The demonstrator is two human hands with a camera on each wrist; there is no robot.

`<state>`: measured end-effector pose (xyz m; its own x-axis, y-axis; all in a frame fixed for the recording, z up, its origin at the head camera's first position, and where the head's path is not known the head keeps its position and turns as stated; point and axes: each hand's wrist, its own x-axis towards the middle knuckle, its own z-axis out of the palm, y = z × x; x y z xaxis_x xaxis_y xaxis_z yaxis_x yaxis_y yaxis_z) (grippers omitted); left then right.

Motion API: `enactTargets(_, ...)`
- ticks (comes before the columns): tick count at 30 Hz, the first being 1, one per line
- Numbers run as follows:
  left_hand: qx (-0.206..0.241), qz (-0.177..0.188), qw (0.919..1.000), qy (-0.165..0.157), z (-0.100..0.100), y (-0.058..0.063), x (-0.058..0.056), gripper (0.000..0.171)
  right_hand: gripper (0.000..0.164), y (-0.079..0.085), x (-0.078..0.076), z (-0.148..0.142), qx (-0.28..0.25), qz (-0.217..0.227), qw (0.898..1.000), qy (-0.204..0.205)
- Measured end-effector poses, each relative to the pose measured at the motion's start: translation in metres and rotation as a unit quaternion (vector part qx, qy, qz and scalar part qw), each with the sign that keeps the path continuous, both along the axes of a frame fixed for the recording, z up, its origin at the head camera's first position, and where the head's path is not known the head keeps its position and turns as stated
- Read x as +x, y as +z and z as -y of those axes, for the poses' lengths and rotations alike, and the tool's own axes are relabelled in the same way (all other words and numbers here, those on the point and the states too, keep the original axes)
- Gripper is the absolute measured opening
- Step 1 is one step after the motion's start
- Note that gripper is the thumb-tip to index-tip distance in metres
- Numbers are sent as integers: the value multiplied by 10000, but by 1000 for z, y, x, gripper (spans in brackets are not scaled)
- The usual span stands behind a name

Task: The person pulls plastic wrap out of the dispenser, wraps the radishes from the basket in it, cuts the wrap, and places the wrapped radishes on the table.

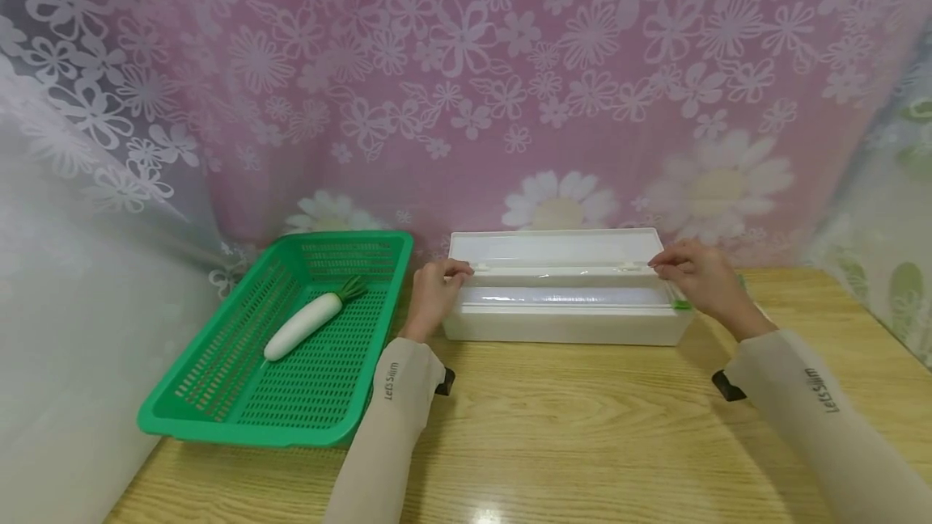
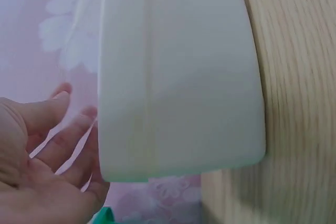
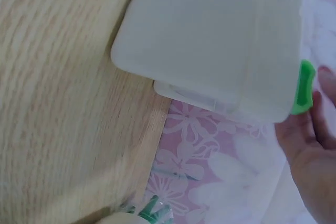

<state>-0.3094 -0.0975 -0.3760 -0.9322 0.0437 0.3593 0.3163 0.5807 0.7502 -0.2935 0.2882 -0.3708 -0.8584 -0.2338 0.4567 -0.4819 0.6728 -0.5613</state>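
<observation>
White box (image 1: pixel 568 327), right of centre: its long axis is aligned left to right, its lid (image 1: pixel 553 247) tilted back toward the floral curtain (image 1: pixel 466 103). Clear film (image 1: pixel 564 274) is pinched by left hand (image 1: pixel 433 295) and right hand (image 1: pixel 702 281); the box's ends are partly covered thereby. At lower left, a radish (image 1: pixel 306 328) is contained in a green basket (image 1: pixel 240 433).

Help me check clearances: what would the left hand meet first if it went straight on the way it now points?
Most likely the open lid of the white box, near its left end; the left hand points there in the head view. Depth is unclear, so they may be touching.
</observation>
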Motion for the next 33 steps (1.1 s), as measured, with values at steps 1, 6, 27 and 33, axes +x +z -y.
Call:
enactTargets(1,165,69,9998,-27,0,0,0,13,10,-1,0,0,-138,47,9999,80)
enactTargets(6,1123,318,9926,-349,-1,-4,1,13,14,-6,-3,-2,-1181,368,9862,1101)
enactTargets(27,2183,420,9699,-989,4,19,5,19,25,24,4,-9,-2598,1586,9245,2294)
enactTargets(33,2164,627,9675,-1147,10,31,7,19,27,38,3,-11,-2588,1849,9152,2474)
